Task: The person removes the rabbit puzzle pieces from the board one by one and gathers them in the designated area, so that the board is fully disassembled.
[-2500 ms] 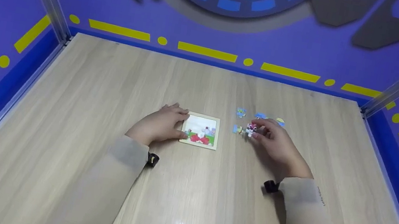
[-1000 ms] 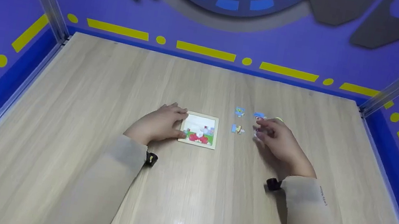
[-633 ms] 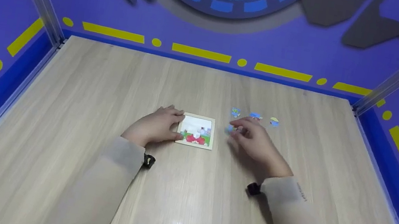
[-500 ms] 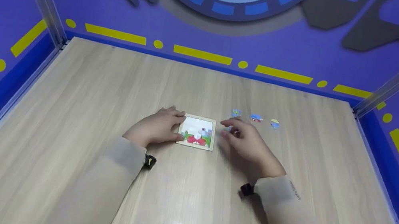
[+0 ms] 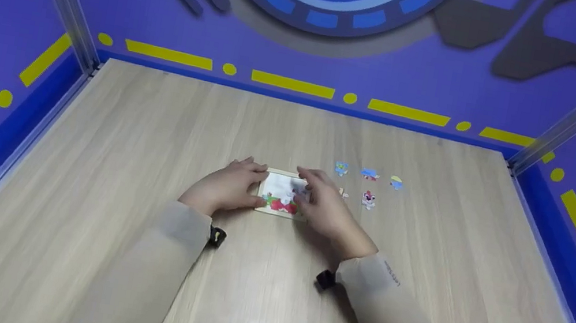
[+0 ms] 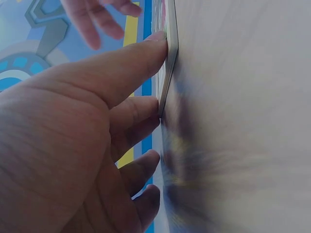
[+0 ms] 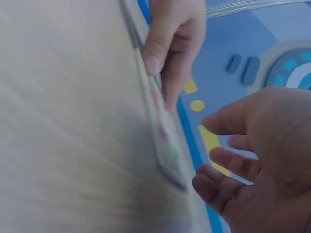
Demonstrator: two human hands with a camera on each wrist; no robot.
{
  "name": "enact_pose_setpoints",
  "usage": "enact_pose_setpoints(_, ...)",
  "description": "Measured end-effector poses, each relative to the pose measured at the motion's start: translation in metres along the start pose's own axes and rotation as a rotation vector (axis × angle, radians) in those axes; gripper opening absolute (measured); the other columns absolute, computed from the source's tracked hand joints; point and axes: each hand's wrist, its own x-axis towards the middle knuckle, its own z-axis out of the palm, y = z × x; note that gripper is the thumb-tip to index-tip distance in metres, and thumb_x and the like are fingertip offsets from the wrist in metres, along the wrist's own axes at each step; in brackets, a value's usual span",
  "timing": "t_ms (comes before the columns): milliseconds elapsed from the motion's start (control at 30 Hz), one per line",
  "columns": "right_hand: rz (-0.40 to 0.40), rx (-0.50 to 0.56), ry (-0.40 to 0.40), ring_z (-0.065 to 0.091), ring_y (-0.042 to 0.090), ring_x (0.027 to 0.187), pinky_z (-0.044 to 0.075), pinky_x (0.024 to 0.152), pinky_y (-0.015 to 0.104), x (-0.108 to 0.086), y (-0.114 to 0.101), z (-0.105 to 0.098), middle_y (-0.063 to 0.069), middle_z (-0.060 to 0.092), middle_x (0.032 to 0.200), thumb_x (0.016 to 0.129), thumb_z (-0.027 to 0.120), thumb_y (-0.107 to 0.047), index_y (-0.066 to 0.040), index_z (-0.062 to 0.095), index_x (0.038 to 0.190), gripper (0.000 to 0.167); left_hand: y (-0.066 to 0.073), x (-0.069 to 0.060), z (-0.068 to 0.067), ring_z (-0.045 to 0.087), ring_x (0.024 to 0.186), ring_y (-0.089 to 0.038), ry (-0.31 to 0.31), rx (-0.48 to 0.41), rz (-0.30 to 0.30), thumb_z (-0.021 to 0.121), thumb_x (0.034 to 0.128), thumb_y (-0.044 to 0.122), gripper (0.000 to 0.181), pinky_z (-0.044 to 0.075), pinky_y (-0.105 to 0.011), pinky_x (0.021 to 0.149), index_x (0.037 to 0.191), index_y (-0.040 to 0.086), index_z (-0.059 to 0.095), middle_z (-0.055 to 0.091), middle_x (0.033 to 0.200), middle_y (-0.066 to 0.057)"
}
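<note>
A small square jigsaw board with a pale wooden rim lies on the table, red and green pieces along its near side. My left hand holds its left edge, thumb at the near corner and index finger at the far one; in the left wrist view the thumb sits on the board's edge. Over the board's right part hovers my right hand, fingers loosely bent, nothing between them in the right wrist view. A white-and-red jigsaw piece with a face lies to its right. Another piece is partly hidden behind that hand.
Farther back on the wooden table lie three more loose pieces in a row: a blue one with green, a blue-and-red one and a yellow-and-blue one. Blue printed panels enclose the table's back and sides.
My right hand earlier pinched the white-and-red piece, set it down right of the board, let go and moved left over the board. The left hand keeps its place on the board.
</note>
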Motion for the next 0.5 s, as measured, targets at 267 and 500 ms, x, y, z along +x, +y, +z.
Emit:
enact_pose_setpoints(267,-0.027,-0.195,-0.023,0.058,0.041,0.143,0.054,0.123,0.058,-0.003,0.008,0.009,0.019,0.066,0.153,0.106,0.076,-0.018,-0.003,0.066,0.157,0.054,-0.001,0.001,0.002,0.019,0.178,-0.04,0.006,-0.005,0.008,0.078,0.1069,0.037,0.076,0.017,-0.057,0.148,0.171,0.007,0.049,0.04,0.185,-0.009)
enact_pose_setpoints(500,-0.059,-0.248,-0.031,0.058,0.039,0.137,0.055,0.119,0.058,-0.004,0.009,0.012,0.017,0.067,0.144,0.108,0.075,-0.018,-0.006,0.078,0.141,0.036,-0.003,0.0,0.002,0.021,0.178,-0.041,0.005,0.011,0.026,0.077,0.1073,0.038,0.076,0.017,-0.057,0.148,0.17,0.005,0.05,0.041,0.184,-0.012)
